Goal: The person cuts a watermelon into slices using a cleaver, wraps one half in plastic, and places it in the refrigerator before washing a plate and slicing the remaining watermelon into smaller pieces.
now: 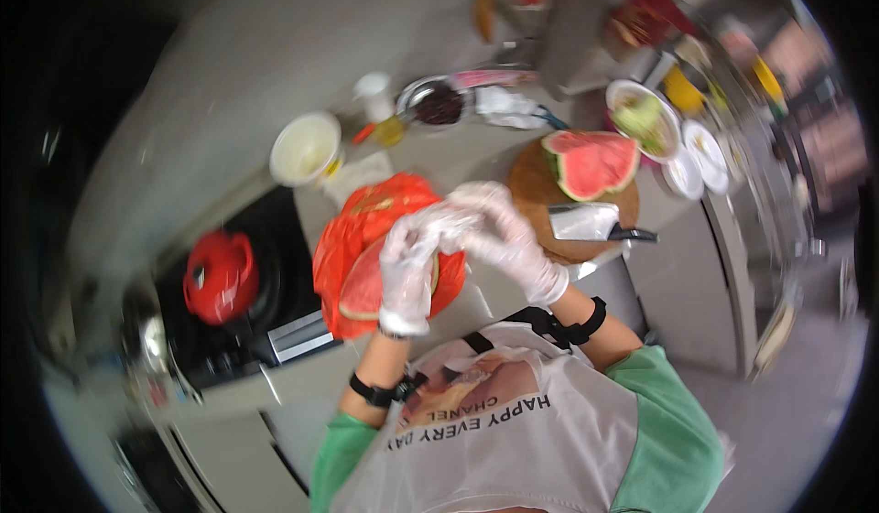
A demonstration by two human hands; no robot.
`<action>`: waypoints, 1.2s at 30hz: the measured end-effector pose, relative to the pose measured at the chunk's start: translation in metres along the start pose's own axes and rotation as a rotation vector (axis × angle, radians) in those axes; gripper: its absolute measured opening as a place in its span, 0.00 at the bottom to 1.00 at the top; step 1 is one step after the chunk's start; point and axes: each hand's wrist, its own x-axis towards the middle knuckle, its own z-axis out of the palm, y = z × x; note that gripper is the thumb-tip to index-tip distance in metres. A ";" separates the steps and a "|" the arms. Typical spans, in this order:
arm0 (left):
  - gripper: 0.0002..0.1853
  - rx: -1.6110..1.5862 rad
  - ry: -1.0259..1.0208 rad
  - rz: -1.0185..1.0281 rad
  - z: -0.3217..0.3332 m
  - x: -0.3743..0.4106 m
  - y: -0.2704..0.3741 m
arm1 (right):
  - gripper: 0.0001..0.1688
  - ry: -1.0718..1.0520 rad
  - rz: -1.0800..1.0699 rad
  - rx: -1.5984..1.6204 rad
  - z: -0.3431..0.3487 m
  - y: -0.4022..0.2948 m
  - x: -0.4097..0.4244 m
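Observation:
My left hand (pixel 406 262) and my right hand (pixel 511 242) wear thin whitish gloves and meet above the counter. Their fingers pinch a crumpled piece of clear plastic film (pixel 450 226), though blur hides its edges. Under my left hand lies a cut piece of watermelon (pixel 364 283) with red flesh, resting in an open red plastic bag (pixel 391 201). To the right of my right hand, another cut watermelon piece (pixel 597 166) sits on a round wooden cutting board (pixel 532 190). A cleaver (pixel 584 222) lies on that board, its black handle pointing right over the edge.
A red pot (pixel 220 278) stands on the black cooktop (pixel 281 238) at left. Along the back are a white tub (pixel 305 149), a metal bowl (pixel 436 102) of dark contents and a white cloth (pixel 509 108). A bowl of green scraps (pixel 644 120) stands at right.

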 end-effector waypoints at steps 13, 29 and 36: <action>0.15 0.268 -0.465 -0.245 0.190 -0.041 -0.166 | 0.24 0.417 0.238 -0.063 -0.203 -0.027 -0.189; 0.26 0.774 -1.179 -1.165 0.497 -0.202 -0.524 | 0.31 1.510 1.538 -0.707 -0.458 0.098 -0.754; 0.20 0.909 -1.110 -1.208 0.471 -0.194 -0.522 | 0.20 2.100 1.248 0.062 -0.464 0.119 -0.763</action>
